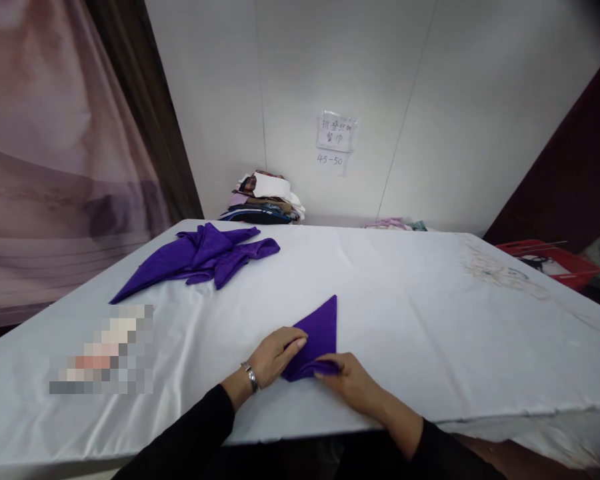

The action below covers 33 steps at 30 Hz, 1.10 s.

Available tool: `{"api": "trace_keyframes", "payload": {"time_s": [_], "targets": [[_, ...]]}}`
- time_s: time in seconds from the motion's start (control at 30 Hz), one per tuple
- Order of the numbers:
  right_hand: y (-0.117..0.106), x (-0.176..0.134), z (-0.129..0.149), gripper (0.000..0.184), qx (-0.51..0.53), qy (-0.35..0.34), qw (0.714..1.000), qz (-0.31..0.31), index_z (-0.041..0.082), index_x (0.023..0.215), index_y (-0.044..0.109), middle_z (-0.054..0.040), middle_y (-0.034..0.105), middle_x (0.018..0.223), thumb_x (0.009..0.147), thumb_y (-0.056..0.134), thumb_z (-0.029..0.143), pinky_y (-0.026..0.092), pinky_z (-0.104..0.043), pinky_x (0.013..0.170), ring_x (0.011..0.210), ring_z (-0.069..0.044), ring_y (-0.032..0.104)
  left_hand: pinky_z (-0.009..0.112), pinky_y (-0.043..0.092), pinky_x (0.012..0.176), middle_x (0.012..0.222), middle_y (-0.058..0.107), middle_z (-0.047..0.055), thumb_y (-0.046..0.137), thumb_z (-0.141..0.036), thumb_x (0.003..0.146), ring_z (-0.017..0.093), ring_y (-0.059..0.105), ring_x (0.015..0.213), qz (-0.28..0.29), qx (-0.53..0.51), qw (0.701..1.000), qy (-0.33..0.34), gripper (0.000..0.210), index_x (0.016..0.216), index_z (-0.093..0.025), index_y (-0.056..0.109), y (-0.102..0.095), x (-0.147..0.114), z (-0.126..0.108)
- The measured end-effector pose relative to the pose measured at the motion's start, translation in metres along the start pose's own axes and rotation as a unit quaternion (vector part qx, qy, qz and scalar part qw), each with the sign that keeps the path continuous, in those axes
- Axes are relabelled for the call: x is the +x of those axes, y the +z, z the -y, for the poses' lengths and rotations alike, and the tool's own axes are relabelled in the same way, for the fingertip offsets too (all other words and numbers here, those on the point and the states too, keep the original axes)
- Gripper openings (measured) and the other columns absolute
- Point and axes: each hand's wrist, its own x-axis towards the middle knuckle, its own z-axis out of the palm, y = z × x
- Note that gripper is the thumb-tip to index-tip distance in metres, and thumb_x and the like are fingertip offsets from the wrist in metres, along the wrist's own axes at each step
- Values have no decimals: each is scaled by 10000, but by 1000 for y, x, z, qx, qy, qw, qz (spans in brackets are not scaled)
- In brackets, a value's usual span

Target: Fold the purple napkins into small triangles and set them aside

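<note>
A purple cloth napkin [321, 333], folded to a pointed shape, lies near the front edge of the table with its tip toward the wall. My left hand [274, 357], a silver bracelet at its wrist, is closed on the napkin's left edge, thumb and fingers together. At the lower right, my right hand [353, 383] pinches a rolled or folded-over part of the same napkin between thumb and fingers. The underside of the napkin and some fingertips are hidden.
A loose heap of purple cloths [200, 257] lies at the back left of the white-covered table [395, 300]. A blurred-out item [100, 353] is at the left. Folded clothes [263, 200] are stacked by the wall. A red basket [575, 270] stands beyond the right edge.
</note>
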Motion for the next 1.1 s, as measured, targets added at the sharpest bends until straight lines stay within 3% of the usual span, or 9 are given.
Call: {"api": "trace_keyframes", "payload": {"time_s": [0.07, 0.17, 0.37, 0.47, 0.6, 0.83, 1.0, 1.1], "targets": [[-13, 11, 2, 273, 104, 57, 993, -29, 198, 952, 694, -36, 708, 903, 758, 634, 380, 469, -382, 856, 905, -226, 637, 307, 440, 908, 1040, 676, 20, 350, -441, 892, 180, 594, 978, 15, 3, 1000, -25, 388, 1043, -242, 647, 1, 3, 4], [-36, 39, -3, 345, 197, 124, 969, -82, 146, 926, 681, -67, 704, 864, 685, 705, 391, 484, -371, 810, 851, -222, 645, 314, 449, 901, 1080, 670, 17, 349, -465, 883, 190, 599, 997, -13, -5, 998, -69, 424, 1120, -234, 614, 1, 7, 8], [-56, 78, -17, 296, 225, 203, 942, -146, 176, 873, 627, -34, 675, 803, 629, 740, 300, 502, -290, 620, 684, -162, 627, 295, 495, 798, 916, 701, 13, 491, -453, 801, 192, 638, 889, -66, -16, 989, -131, 429, 1146, -217, 589, 12, 16, 17], [-56, 77, -18, 297, 213, 210, 942, -155, 186, 901, 605, -25, 665, 799, 651, 722, 298, 500, -282, 604, 675, -153, 624, 276, 501, 731, 829, 693, -2, 473, -407, 814, 168, 643, 775, -81, -18, 987, -136, 381, 1127, -226, 595, 19, 17, 22], [-59, 73, -18, 308, 179, 212, 948, -158, 193, 931, 595, -13, 652, 744, 673, 700, 322, 474, -263, 532, 615, -144, 606, 266, 492, 725, 834, 685, -2, 471, -386, 817, 167, 636, 795, -85, -16, 987, -134, 367, 1129, -235, 592, 21, 17, 24], [-64, 80, -27, 171, 133, 188, 957, -178, 179, 741, 596, 20, 584, 584, 651, 668, 305, 411, -235, 433, 485, -116, 536, 261, 487, 683, 816, 675, -14, 472, -379, 818, 149, 619, 710, -89, -7, 987, -134, 356, 1127, -244, 585, 22, 17, 27], [-65, 90, -30, 162, 75, 164, 959, -218, 181, 731, 605, 47, 531, 522, 639, 643, 308, 313, -214, 393, 423, -92, 456, 253, 484, 675, 818, 675, -17, 470, -374, 824, 147, 624, 726, -91, -5, 987, -133, 356, 1140, -248, 575, 22, 17, 27], [-68, 97, -35, 171, 36, 133, 960, -245, 184, 771, 623, 59, 511, 520, 627, 618, 276, 322, -216, 423, 446, -94, 451, 258, 474, 647, 789, 668, -21, 448, -376, 840, 139, 608, 662, -99, 14, 987, -128, 374, 1175, -238, 544, 22, 16, 27]]}}
